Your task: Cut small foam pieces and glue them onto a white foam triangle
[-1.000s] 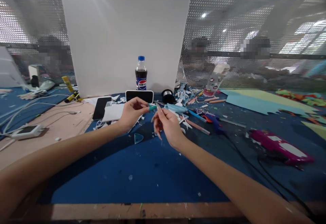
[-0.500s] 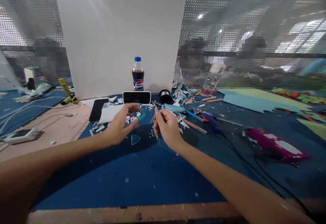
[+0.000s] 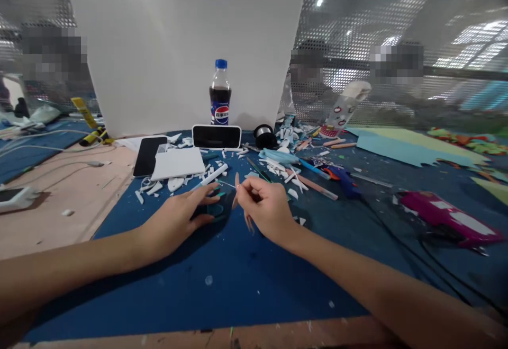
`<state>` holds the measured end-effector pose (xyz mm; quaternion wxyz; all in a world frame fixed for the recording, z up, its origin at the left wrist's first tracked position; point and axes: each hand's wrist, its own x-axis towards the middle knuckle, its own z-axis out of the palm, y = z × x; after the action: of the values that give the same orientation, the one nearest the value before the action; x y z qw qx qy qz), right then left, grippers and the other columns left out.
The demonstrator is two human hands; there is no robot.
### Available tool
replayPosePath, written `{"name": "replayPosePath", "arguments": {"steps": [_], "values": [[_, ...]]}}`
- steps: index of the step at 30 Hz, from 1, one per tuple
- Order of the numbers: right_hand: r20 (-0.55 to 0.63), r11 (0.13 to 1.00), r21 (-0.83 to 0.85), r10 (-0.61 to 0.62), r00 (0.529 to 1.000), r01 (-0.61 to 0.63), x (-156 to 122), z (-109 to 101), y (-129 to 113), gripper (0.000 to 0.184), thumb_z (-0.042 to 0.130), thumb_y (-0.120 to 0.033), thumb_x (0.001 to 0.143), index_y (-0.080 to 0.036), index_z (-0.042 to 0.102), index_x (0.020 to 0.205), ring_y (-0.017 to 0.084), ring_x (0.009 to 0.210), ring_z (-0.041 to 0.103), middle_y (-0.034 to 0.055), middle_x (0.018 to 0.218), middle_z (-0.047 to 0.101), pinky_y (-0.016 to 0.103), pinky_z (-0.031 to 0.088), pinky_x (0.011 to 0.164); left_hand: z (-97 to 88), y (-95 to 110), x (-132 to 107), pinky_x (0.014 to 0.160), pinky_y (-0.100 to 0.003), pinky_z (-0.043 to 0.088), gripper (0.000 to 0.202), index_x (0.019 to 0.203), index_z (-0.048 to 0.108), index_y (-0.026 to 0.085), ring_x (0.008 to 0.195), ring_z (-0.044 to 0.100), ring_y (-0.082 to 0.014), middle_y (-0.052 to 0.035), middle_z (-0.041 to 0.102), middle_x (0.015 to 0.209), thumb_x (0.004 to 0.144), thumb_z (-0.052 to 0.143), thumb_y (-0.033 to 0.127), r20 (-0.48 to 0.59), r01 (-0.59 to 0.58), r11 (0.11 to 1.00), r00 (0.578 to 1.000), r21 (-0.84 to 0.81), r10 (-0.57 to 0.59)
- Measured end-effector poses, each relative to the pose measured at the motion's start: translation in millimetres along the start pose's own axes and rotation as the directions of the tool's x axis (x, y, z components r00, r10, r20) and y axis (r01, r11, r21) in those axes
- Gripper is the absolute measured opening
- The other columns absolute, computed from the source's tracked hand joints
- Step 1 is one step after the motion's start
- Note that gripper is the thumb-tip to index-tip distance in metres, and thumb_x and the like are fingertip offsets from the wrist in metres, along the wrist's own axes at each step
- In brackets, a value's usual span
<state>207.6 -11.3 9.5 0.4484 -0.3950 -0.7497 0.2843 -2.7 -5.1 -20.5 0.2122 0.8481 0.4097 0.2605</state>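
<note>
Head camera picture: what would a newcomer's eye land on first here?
The Pepsi bottle stands at the centre back, before a big white board. In front, on the blue mat, the left hand lies flat by a small teal piece, with the right hand curled just beside it. A magenta tool lies at far right.

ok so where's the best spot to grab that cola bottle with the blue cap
Probably around the label at mid-body of the clear plastic cola bottle, coming from the front and a little above. It stands upright, the large white foam board is close behind it, and the white-cased phone sits low in front, so the flanks and upper body are the free parts.
</note>
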Motion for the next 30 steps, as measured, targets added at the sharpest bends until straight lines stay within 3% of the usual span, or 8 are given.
{"name": "replayPosePath", "arguments": {"steps": [3, 6, 10, 18, 24, 30], "values": [[0.035, 0.994, -0.092, -0.063, 0.997, 0.066, -2, -1, 1, 0.032, 0.043, -0.027, 0.090, -0.021, 0.043, 0.059, 0.007, 0.031, 0.049, -0.0063, 0.037, 0.047, 0.019, 0.038, 0.038, -1.2, -2, -4, 0.089, -0.039, 0.052, 0.053, 0.135, 0.038, 0.028, 0.105, 0.065, -0.0260, -0.0071, 0.070, 0.111, 0.085, 0.056, 0.025, -0.062, -0.015, 1.000, 0.998, -0.015, 0.014], [0.075, 0.970, -0.199, -0.127, 0.989, 0.139, -4, -1, 1, 0.031, 0.045, -0.023, 0.089, -0.021, 0.043, 0.057, 0.008, 0.033, 0.048, -0.0057, 0.038, 0.047, 0.020, 0.038, 0.040, -0.1, -5, -4, 0.095, -0.043, 0.046, 0.068, 0.139, 0.033, 0.025, 0.111, 0.059, -0.0288, -0.0111, 0.062, 0.123, 0.079, 0.064, 0.029, -0.136, 0.003, 1.000, 0.991, 0.011, -0.002], [0.110, 0.952, -0.243, -0.166, 0.980, 0.188, -2, 1, 1, 0.032, 0.045, -0.020, 0.088, -0.021, 0.041, 0.057, 0.007, 0.035, 0.045, -0.0055, 0.038, 0.046, 0.020, 0.036, 0.041, 0.7, -11, 1, 0.094, -0.044, 0.045, 0.077, 0.140, 0.030, 0.021, 0.111, 0.055, -0.0297, -0.0137, 0.056, 0.123, 0.074, 0.068, 0.034, -0.114, 0.063, 0.998, 0.991, -0.014, -0.064], [0.134, 0.947, -0.286, -0.112, 0.985, 0.147, -1, -1, 6, 0.031, 0.045, -0.021, 0.087, -0.022, 0.039, 0.057, 0.008, 0.039, 0.044, -0.0051, 0.041, 0.044, 0.021, 0.035, 0.044, -2.6, -6, 2, 0.088, -0.040, 0.049, 0.060, 0.130, 0.042, 0.025, 0.100, 0.056, -0.0259, -0.0062, 0.052, 0.105, 0.076, 0.067, 0.034, -0.090, 0.057, 0.998, 0.994, -0.027, -0.060], [0.121, 0.917, -0.316, -0.217, 0.969, 0.245, -1, -1, 3, 0.031, 0.045, -0.019, 0.084, -0.021, 0.035, 0.055, 0.006, 0.038, 0.039, -0.0057, 0.042, 0.041, 0.020, 0.031, 0.042, -5.0, -2, -1, 0.076, -0.033, 0.055, 0.032, 0.116, 0.055, 0.030, 0.081, 0.058, -0.0170, -0.0045, 0.043, 0.109, 0.084, 0.054, 0.030, -0.159, -0.013, 0.998, 0.987, -0.056, 0.004], [0.137, 0.877, -0.365, -0.280, 0.950, 0.311, -4, 0, 0, 0.031, 0.046, -0.017, 0.084, -0.021, 0.035, 0.055, 0.005, 0.037, 0.037, -0.0066, 0.043, 0.040, 0.019, 0.030, 0.042, -7.5, -1, 1, 0.072, -0.031, 0.054, 0.018, 0.097, 0.063, 0.027, 0.075, 0.059, -0.0150, -0.0040, 0.046, 0.106, 0.080, 0.060, 0.031, -0.207, -0.014, 0.992, 0.978, -0.128, -0.013]]}}
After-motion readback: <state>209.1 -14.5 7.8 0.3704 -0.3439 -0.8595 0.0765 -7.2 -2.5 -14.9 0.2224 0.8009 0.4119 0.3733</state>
